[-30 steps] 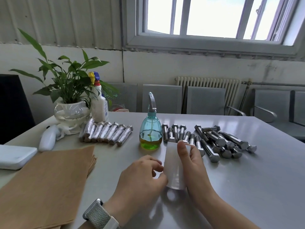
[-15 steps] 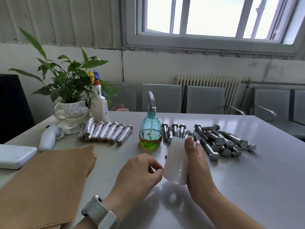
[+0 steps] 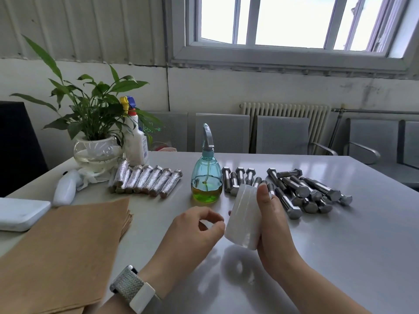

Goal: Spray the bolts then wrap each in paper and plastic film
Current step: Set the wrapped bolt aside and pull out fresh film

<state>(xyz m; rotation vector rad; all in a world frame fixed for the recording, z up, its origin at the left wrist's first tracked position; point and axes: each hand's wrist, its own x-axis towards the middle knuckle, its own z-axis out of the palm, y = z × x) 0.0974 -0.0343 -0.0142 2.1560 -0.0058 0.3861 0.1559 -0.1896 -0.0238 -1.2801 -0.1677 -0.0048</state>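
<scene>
Both hands: R grip [image 3: 272, 223] holds film roll [image 3: 244, 217], L [image 3: 195, 232] beside.

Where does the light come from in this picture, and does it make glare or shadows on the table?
Head view: daylight enters from the window, overexposed white; the table shows glare, and soft shadows under the film roll and both hands; wide-angle bending at the edges.

Spray bottle [image 3: 206, 177] stood mid-table [image 3: 340, 245], wrapped bolts [image 3: 145, 181] to its left, bare bolts [image 3: 292, 189] to its right. Paper stack [image 3: 61, 252] lay front left, film roll [image 3: 243, 217] before the bottle, between both hands.
</scene>
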